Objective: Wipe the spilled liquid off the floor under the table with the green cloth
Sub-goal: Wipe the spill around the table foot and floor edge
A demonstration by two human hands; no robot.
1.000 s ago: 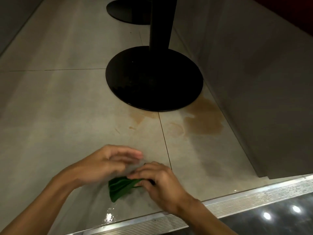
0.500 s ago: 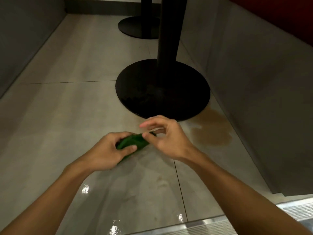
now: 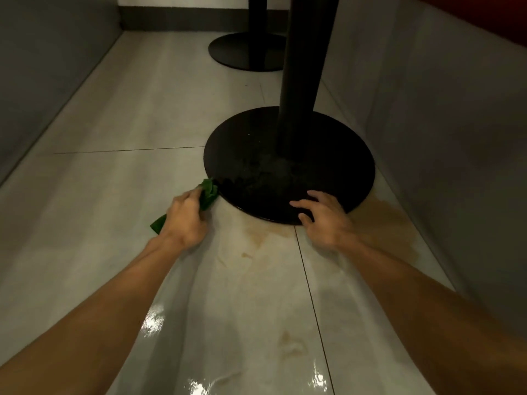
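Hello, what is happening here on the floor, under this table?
A person is cleaning up a brown spill on the tiled floor. The left hand holds a green cloth against the floor at the left edge of the round black table base. The right hand rests open on the base's front rim. The brown puddle to the right of the base and the smears in front of it are not yet wiped.

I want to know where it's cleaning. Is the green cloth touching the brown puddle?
Apart. The head view shows the green cloth at the table base's left edge, with bare floor between it and the brown puddle.
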